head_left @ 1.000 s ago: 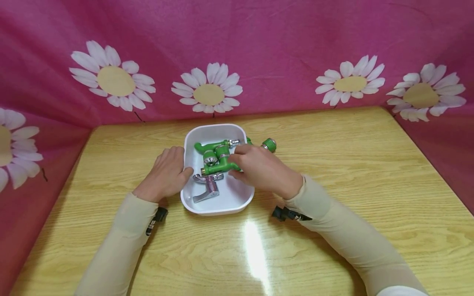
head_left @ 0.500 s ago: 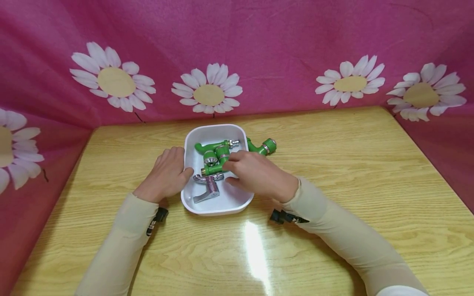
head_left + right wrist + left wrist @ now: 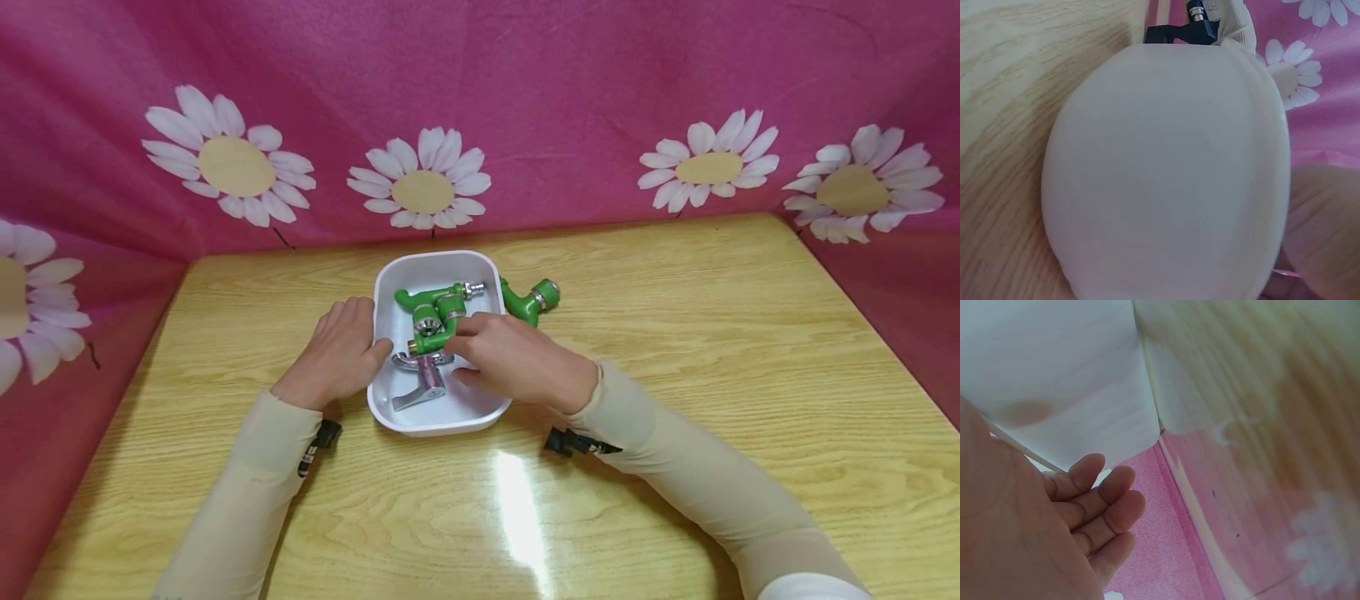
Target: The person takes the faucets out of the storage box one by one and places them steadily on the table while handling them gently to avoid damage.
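A white plastic tub (image 3: 438, 432) stands on the table. My left hand (image 3: 330, 358) holds its left side, thumb over the rim and fingers along the outside wall; the left wrist view shows these fingers (image 3: 1125, 509) bent beside it. Inside lie a green tap (image 3: 429, 297) with a metal hose end, a second green tap (image 3: 452, 307) with a brass thread, and a chrome tap (image 3: 427, 379) nearest me. Reaching over the right rim, my right hand (image 3: 517, 358) has thumb and fingers apart, its fingertips by the second green tap and the chrome one.
Another green tap (image 3: 525, 304) lies on the table just outside the tub's right wall. The wooden table (image 3: 712, 333) reaches back to a pink cloth (image 3: 555, 100) printed with white daisies. The tub's outer wall (image 3: 1166, 175) fills most of the right wrist view.
My right hand has drawn off the green tap and slid left and towards me, nearer the chrome tap. More of the tap outside the tub now shows. The left hand has stayed put.
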`<action>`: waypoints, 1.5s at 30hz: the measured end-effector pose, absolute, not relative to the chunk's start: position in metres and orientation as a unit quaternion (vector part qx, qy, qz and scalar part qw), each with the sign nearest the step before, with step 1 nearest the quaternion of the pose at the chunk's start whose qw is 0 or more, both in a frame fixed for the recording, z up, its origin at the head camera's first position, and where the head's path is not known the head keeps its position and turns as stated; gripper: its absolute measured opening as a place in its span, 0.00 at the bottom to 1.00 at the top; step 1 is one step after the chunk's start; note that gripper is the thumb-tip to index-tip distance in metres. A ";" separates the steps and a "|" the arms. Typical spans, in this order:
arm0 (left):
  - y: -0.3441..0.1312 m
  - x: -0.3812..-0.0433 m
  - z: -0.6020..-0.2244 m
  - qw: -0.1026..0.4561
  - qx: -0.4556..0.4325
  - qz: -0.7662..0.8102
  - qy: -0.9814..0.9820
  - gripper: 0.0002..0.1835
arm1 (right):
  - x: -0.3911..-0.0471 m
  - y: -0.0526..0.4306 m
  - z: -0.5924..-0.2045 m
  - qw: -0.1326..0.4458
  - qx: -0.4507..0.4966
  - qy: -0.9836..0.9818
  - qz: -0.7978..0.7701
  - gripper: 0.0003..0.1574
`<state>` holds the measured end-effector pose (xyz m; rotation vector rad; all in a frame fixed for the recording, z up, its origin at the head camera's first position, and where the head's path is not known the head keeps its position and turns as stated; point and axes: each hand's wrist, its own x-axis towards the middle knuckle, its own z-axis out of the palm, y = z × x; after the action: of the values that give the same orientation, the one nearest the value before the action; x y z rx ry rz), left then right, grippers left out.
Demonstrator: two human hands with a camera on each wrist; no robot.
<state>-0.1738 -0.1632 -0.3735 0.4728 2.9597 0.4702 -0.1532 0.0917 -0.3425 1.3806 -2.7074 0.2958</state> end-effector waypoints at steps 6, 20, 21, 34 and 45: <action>-0.163 -0.174 -0.374 0.053 0.152 0.158 0.974 0.28 | -0.152 0.089 -0.344 0.020 0.452 -0.886 0.098 0.15; -0.166 -0.172 -0.375 0.033 0.159 0.166 0.973 0.25 | -0.149 0.081 -0.352 0.018 0.474 -0.874 0.104 0.11; -0.166 -0.172 -0.375 0.033 0.158 0.166 0.973 0.25 | -0.149 0.080 -0.352 0.019 0.475 -0.874 0.104 0.11; -0.164 -0.175 -0.375 0.043 0.159 0.166 0.972 0.27 | -0.148 0.070 -0.357 0.019 0.484 -0.869 0.101 0.15; -0.165 -0.174 -0.375 0.039 0.161 0.156 0.974 0.26 | -0.151 0.064 -0.363 0.022 0.486 -0.869 0.093 0.12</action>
<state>-0.1742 -0.1651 -0.3746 0.4936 2.9863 0.4774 -0.1508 0.0639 -0.3628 1.5044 -2.6917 0.2881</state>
